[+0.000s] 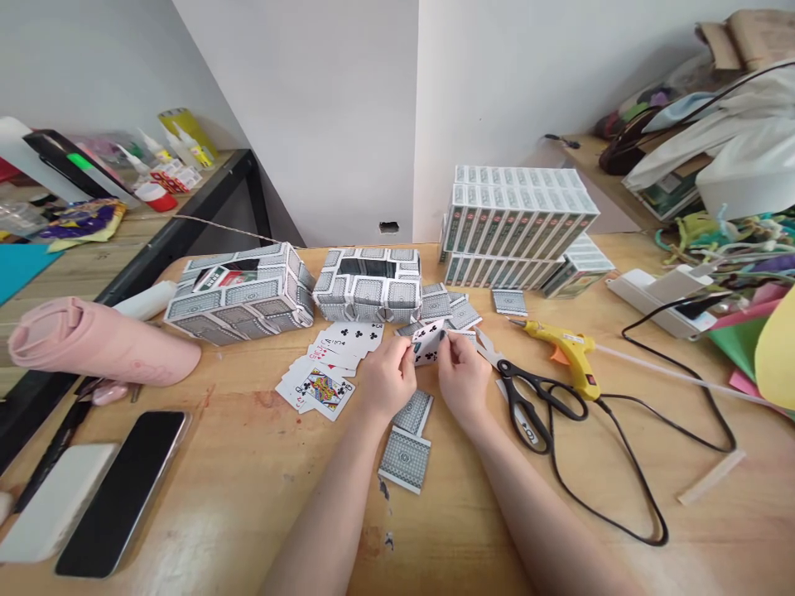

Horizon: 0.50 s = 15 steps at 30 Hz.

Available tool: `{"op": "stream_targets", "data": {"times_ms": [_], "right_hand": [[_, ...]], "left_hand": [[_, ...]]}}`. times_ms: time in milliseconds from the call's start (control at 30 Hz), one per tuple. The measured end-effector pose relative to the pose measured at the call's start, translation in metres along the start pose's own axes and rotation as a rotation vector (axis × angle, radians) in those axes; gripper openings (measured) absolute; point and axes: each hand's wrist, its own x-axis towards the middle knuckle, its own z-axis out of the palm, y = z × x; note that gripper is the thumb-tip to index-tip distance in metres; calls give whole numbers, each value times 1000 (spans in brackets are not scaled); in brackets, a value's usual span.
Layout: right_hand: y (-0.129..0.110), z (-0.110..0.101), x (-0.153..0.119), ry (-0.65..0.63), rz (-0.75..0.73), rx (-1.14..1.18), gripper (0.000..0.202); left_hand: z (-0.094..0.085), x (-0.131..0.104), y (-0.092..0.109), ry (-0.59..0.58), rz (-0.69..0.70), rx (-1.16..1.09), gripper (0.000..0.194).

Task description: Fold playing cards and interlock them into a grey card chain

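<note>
At ten o'clock, the phone [124,492] lies flat. The left hand [388,377] pinches the near-left edge of a card [428,343], which is at twelve, below the box [368,285]. The right hand [463,372] pinches its right edge, fingers closed. Scissors [540,397] lie just beside, at one o'clock; beyond, the glue gun [575,352].

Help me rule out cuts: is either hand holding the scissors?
No, the scissors lie on the table, while the left hand and right hand hold a card between them.
</note>
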Motion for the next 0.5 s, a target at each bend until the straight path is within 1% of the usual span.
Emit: {"op": "stream_targets", "data": {"times_ms": [133,267,333,433,500], "right_hand": [[-2,-1,1,46,39,-20,26],[-5,-1,2,28,89,-13,22],[-6,-2,3,28,111,9,21],[-5,-1,5,41,156,102,20],[-4,0,7,-3,194,244,18]], "left_hand": [[0,0,0,-3,77,8,17],[2,0,-1,19,60,26,21],[2,0,-1,7,56,42,23],[4,-1,-2,4,29,41,24],[6,-1,-3,31,-33,39,23]]}}
